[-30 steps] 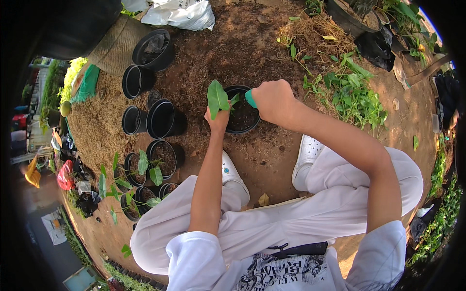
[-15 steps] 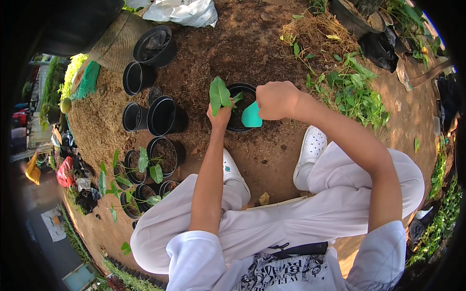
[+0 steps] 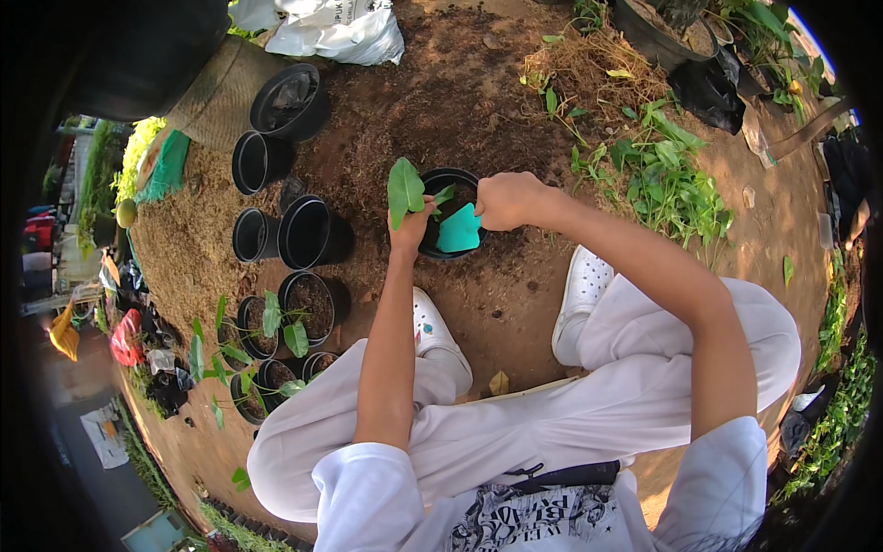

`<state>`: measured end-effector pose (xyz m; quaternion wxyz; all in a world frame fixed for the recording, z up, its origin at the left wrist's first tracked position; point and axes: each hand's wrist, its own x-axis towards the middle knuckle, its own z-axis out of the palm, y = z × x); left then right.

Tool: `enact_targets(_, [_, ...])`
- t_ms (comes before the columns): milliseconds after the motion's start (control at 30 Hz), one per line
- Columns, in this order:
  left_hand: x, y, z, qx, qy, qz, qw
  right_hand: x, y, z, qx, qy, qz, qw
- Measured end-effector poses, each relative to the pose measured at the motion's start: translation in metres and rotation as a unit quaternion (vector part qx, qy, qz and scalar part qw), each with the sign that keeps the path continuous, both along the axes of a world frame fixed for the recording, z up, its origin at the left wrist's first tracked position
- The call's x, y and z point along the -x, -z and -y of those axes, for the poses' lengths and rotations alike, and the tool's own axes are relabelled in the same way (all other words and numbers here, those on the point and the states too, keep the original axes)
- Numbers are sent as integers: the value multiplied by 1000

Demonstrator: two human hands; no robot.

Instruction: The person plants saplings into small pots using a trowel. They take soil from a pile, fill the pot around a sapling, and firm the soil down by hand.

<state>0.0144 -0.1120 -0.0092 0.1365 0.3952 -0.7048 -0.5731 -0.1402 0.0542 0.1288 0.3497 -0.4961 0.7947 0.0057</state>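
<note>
A round black plant pot (image 3: pixel 449 252) stands on the soil in front of my feet, with dark soil inside. At its left rim, my left hand (image 3: pixel 407 232) is closed on a leafy seedling (image 3: pixel 405 191), whose broad green leaf rises above my fingers. My right hand (image 3: pixel 511 201) grips a small trowel with a turquoise blade (image 3: pixel 459 230); its handle is hidden inside my fist. The blade lies over the pot's opening, tilted toward the seedling. Where the stem's lower end sits is covered by my hand and the blade.
Several black pots, some bare inside like this one (image 3: pixel 315 232), line the left side; nearer ones hold potted seedlings (image 3: pixel 273 315). Cut green vines (image 3: pixel 664 179) and dry roots (image 3: pixel 598 69) lie at right. A white sack (image 3: pixel 336 35) and a woven basket (image 3: pixel 216 97) stand at the back left.
The trowel blade has swung left and turned flatter across the pot, close to the seedling. My right hand has shifted slightly left and down; my left hand still holds the seedling.
</note>
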Motion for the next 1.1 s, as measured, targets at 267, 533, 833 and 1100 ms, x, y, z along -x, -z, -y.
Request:
enact_targets(267, [-2,2,2,-8,-4,9,1000,0,-7,-8,-13,54,96,994])
enact_targets(533, [-1,-1,-2,13,3,16,1000,-3,-7,-9,-11,61,74,995])
enact_targets(833, [2,-1,-3,5,-22,-8,1000,5,-15,-15,55,28,-80,995])
enact_targets(1100, [-6,2,0,17,-12,-38,999,1,-44,-4,93,-25,-75,993])
